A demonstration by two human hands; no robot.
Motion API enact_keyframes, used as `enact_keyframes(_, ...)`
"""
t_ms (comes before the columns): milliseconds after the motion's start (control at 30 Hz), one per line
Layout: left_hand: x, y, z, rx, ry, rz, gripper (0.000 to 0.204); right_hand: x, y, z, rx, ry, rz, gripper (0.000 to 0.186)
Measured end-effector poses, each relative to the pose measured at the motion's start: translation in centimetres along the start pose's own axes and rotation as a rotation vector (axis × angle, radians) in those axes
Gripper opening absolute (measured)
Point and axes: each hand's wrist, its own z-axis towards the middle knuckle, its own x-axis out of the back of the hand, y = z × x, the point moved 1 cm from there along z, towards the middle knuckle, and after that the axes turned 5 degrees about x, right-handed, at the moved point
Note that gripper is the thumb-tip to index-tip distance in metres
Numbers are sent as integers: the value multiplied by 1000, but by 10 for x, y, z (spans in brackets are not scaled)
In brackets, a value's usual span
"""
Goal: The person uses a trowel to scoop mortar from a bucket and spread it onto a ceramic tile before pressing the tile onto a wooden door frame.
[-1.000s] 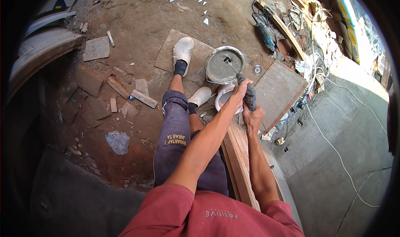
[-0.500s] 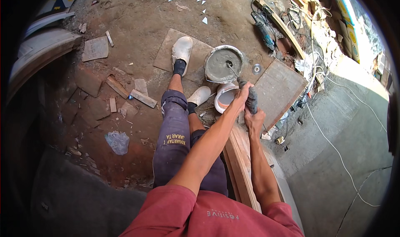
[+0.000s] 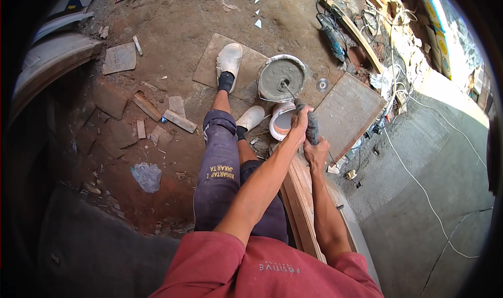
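Observation:
Both my hands are wrapped round a dark, mortar-stained power drill (image 3: 313,128). My left hand (image 3: 301,122) is closed on its front part, and my right hand (image 3: 317,152) grips the rear end. From the drill a thin mixing rod (image 3: 288,90) slants down into wet grey mortar (image 3: 271,79). The mortar fills most of a round bucket (image 3: 302,63) with a wire handle. Rings and a small hollow surround the rod where it enters; its lower end is hidden in the mix. A smaller white bucket (image 3: 273,132) with greyish contents stands just nearer, left of the drill.
A flat board (image 3: 348,114) lies right of the buckets, beside a metal disc (image 3: 323,85). Beyond are an angle grinder (image 3: 331,40), a long timber (image 3: 359,36) and tangled cables. My shoe (image 3: 229,65) rests on another board (image 3: 208,67). Wood scraps and a plastic bag (image 3: 147,177) lie left.
Both hands and the drill have shifted slightly left. The rod and the hollow in the mortar have moved a little left and nearer, and the surface now shows swirled rings.

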Motion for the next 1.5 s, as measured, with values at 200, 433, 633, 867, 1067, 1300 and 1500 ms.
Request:
enact_keyframes(200,-4,-5,-15,-3,43,-2,27,1,-1,-2,-18,-30,8,32)
enact_keyframes(433,-4,4,-28,-62,99,-36,37,-4,-2,-4,15,-27,19,33)
enact_keyframes(633,1,12,-29,-85,123,-29,37,-10,-7,-5,51,12,56,32)
enact_keyframes(867,-6,15,-23,-31,93,8,41,-5,-6,2,48,14,21,33)
enact_keyframes(1067,2,12,-7,-1,51,28,49,-2,-12,1,101,41,15,36)
enact_keyframes(1300,5,22,-9,-4,47,66,50,1,-23,1,73,15,37,34)
enact_keyframes(1500,-7,33,-21,3,-19,56,39,3,-21,3,70,36,29,33)
